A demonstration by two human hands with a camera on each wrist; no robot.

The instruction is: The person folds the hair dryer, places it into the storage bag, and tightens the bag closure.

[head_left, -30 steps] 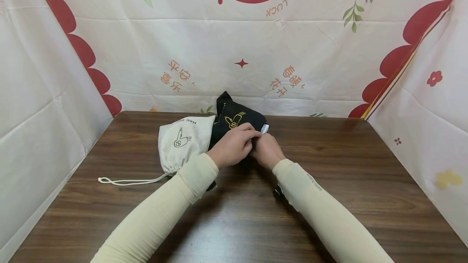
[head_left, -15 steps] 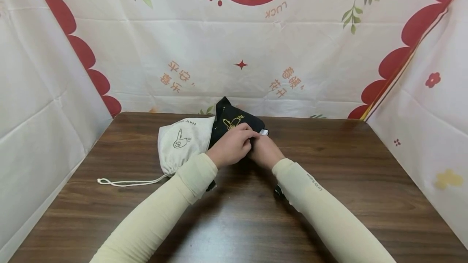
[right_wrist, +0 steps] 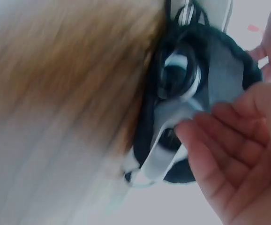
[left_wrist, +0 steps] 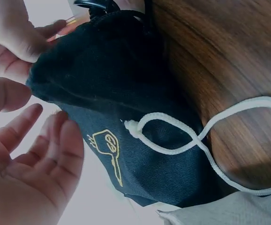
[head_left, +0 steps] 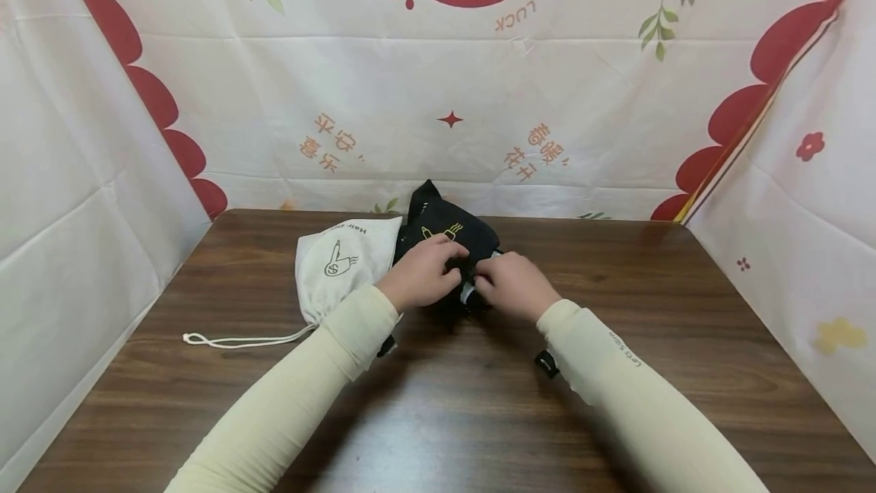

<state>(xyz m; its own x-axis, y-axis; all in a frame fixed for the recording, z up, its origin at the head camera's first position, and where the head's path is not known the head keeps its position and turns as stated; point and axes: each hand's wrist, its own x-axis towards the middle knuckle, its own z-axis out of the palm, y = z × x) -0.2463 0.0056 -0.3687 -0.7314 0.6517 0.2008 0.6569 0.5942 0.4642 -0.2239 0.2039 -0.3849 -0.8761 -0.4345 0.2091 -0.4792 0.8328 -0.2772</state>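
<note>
A black drawstring bag (head_left: 465, 227) with a yellow hair-dryer print lies at the table's far edge. The bag's mouth gapes in the right wrist view, showing a blurred white-and-dark object (right_wrist: 159, 159) with a handle-like part. My left hand (head_left: 426, 274) lies over the bag's left side, fingers loosely bent and apart, thumb near its edge. My right hand (head_left: 515, 284) is at the mouth; its index fingertip overlaps the white part, and its thumb is hidden in the right wrist view. Contact there is hard to judge.
Left of the black bag lies a cream drawstring pouch (head_left: 349, 257) with a black hair-dryer print. The pouch's white cord (head_left: 253, 341) trails left over the brown wooden table (head_left: 438, 417). Printed white cloth (head_left: 445, 74) hangs behind and on both sides.
My right hand has drawn back to the right, opening a gap from my left hand. The left fingertips have pulled away from the white tag. A pale part now shows between the hands.
</note>
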